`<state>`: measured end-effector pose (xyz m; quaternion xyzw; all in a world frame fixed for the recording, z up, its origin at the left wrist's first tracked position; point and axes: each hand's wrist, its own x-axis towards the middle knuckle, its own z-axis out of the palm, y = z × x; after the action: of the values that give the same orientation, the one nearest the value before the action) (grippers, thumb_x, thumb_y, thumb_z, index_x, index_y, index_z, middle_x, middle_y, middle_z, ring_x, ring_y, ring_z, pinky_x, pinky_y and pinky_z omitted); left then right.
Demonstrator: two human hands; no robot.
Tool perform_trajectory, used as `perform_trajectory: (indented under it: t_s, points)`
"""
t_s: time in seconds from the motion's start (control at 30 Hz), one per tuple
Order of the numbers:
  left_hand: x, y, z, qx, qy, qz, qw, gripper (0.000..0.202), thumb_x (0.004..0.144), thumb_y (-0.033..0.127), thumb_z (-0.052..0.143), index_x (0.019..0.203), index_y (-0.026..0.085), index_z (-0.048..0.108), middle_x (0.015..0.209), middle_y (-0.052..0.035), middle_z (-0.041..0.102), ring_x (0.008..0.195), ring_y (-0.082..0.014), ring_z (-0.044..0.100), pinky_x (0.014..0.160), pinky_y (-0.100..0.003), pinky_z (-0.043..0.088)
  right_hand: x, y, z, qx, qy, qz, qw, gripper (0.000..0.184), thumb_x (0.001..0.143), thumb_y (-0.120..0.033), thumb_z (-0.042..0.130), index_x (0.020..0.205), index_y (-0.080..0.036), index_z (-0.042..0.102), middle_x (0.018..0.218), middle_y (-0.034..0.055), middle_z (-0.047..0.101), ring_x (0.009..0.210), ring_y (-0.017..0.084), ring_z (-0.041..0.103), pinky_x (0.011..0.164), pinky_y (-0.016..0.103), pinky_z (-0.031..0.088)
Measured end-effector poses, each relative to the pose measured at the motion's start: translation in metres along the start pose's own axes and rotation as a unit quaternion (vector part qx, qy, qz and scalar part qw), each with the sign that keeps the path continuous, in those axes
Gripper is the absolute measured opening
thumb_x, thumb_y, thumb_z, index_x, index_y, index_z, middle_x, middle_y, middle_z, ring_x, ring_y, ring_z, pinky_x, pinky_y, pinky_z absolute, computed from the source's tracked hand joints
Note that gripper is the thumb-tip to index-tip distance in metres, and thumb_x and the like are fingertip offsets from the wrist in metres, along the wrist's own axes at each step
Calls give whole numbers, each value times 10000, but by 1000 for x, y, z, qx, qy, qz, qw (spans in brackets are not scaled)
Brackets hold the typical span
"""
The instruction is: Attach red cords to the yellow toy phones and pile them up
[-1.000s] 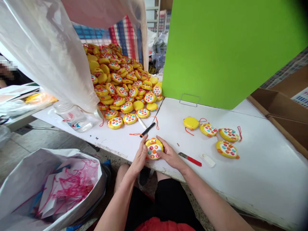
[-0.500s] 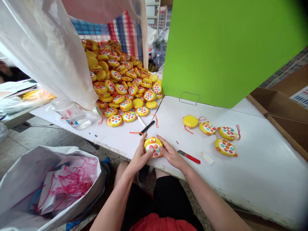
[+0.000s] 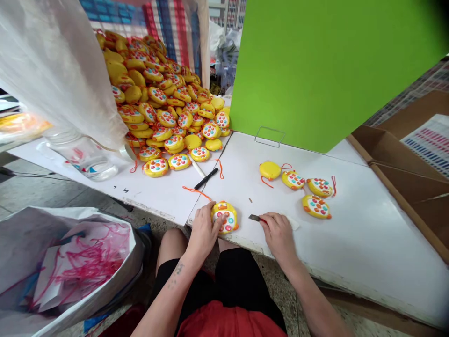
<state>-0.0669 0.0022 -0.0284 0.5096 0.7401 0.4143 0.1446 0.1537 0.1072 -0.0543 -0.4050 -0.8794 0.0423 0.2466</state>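
Observation:
My left hand (image 3: 204, 228) is closed round the left side of a yellow duck-shaped toy (image 3: 228, 219) with coloured buttons, held face up near the table's front edge. An orange cord (image 3: 196, 191) trails from behind that hand. To the right, my right hand (image 3: 278, 236) grips a utility knife (image 3: 255, 218), its dark blade end pointing left toward the toy but apart from it. The knife's red handle is mostly hidden under the fingers. Beside the right hand lies a whitish block (image 3: 293, 223), partly covered.
A big heap of duck toys (image 3: 164, 103) spills from a bag at the back left. Several more toys (image 3: 315, 206) lie at right. A black pen (image 3: 206, 179), a clear jar (image 3: 84, 157), a green board (image 3: 294, 79), cardboard boxes (image 3: 396, 187) and a waste sack (image 3: 131, 243) surround the workspace.
My right hand has let go of the toy, moved right and picked up the knife from the table. My left hand keeps the toy. The view has shifted slightly.

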Motion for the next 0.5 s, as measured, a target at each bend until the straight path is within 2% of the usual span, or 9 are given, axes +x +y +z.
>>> perform_trajectory:
  t_s: [0.1, 0.2, 0.3, 0.4, 0.5]
  points:
    - [-6, -1, 4, 81, -15, 20, 996, 465, 885, 470, 471, 1263, 203, 526, 1209, -118, 566, 1076, -292, 479, 946, -471, 358, 1, -2, 1, 24, -20, -15, 999, 227, 935, -240, 449, 1049, -177, 636, 994, 108, 621, 915, 251, 523, 825, 407, 413]
    - [-13, 3, 8, 129, -36, 24, 991, 716, 776, 568, 585, 1364, 191, 430, 1267, -139, 524, 1125, -333, 427, 953, -508, 316, 4, -4, -1, 40, -28, -26, 998, 238, 924, -244, 470, 1089, -187, 632, 988, 105, 613, 902, 249, 522, 810, 397, 424]
    - [-16, 8, 12, 145, -36, 24, 988, 915, 670, 637, 652, 1399, 161, 371, 1263, -160, 511, 1147, -357, 403, 962, -524, 289, 6, -6, -4, 56, -38, -17, 998, 179, 907, -223, 494, 991, -193, 649, 944, 94, 614, 884, 243, 529, 795, 383, 428]
    - [-17, 9, 14, 139, -32, 25, 990, 872, 661, 631, 662, 1368, 187, 409, 1220, -141, 529, 1133, -348, 417, 961, -515, 289, 11, -8, -8, 63, -76, -2, 995, 118, 884, -198, 518, 917, -207, 630, 931, 77, 627, 874, 236, 539, 788, 377, 421]
    - [-17, 8, 15, 135, -28, 28, 990, 839, 664, 621, 662, 1348, 197, 426, 1213, -133, 532, 1125, -346, 424, 958, -514, 292, 17, -8, -13, 48, -116, 14, 992, 100, 858, -190, 557, 936, -217, 615, 918, 60, 644, 879, 235, 546, 779, 366, 408]
